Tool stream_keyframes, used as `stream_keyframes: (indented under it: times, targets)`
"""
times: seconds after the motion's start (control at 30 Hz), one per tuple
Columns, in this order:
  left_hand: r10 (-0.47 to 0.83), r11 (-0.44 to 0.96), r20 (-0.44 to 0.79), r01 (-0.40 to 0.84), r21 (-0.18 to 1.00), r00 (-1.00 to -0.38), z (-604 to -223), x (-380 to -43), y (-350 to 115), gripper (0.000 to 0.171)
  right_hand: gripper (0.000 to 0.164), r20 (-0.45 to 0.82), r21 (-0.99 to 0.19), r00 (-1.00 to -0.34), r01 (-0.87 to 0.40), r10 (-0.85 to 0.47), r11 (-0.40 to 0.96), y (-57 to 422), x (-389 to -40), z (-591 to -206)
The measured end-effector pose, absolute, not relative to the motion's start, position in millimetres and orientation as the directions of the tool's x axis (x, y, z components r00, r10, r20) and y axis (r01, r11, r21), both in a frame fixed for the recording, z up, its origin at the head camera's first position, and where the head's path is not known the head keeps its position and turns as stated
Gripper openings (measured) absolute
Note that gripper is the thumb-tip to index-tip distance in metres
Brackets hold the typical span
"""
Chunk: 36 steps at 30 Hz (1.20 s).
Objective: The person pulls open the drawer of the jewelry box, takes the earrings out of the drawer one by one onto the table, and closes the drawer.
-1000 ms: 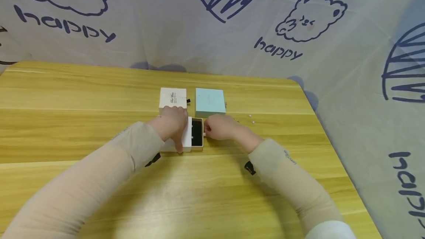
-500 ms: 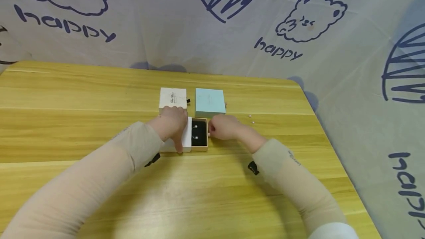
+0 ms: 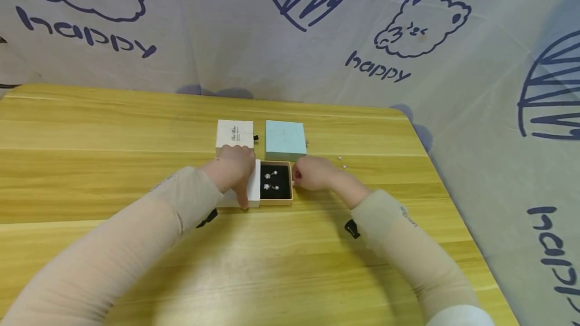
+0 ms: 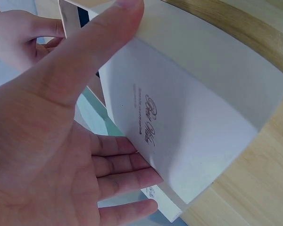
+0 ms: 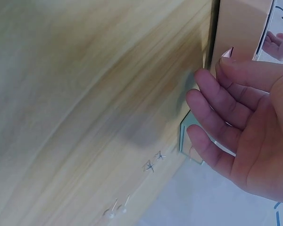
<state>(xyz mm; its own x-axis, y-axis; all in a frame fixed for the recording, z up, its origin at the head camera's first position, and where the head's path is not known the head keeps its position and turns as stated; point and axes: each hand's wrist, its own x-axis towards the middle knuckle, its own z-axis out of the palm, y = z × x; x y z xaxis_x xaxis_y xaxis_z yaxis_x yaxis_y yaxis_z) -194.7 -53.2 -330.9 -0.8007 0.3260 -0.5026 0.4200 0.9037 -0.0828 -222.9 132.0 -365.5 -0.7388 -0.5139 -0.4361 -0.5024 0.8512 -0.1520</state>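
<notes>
My left hand [image 3: 235, 167] holds a white jewellery box sleeve [image 4: 141, 108] flat on the table, thumb on its near side and fingers across its far side. Out of the sleeve's right end stands a tan drawer [image 3: 290, 196] with a black pad [image 3: 282, 192]. A pair of dangling earrings [image 3: 267, 186] with pearl-like ends lies on that pad. At the drawer's right end, my right hand [image 3: 312, 172] pinches a small pink ribbon tab [image 5: 227, 52] between thumb and index finger. Its other fingers are loosely bent.
Behind the white box stand a cream box [image 3: 234, 132] with a black tab and a light blue box [image 3: 285, 137]. Right of them lie two pearl studs [image 5: 112, 215] and two star-shaped earrings [image 5: 149, 165]. A printed cloth [image 3: 226, 39] hangs behind the table.
The drawer has slid rightward out of the sleeve with my right hand, uncovering more of the black pad and the earrings. My left hand stays in place on the sleeve.
</notes>
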Motion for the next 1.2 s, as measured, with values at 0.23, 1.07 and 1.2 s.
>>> stream_keyframes:
  times: [0.23, 1.07, 1.2]
  targets:
    - [0.333, 0.902, -0.494, 0.424, -0.083, -0.803, -329.0, -195.6, -54.2, 0.109, 0.025, -0.444, -0.134, -0.743, -0.498, -0.501, 0.857, 133.0, -224.5, -362.6]
    - [0.345, 0.904, -0.490, 0.424, -0.057, -0.800, -328.4, -191.3, -56.1, 0.107, 0.016, -0.477, -0.111, -0.745, -0.475, -0.466, 0.873, 137.1, -222.9, -362.2]
    - [0.350, 0.899, -0.489, 0.433, -0.064, -0.799, -331.0, -192.6, -56.3, 0.107, 0.014, -0.470, -0.110, -0.743, -0.487, -0.477, 0.866, 139.0, -223.2, -362.4]
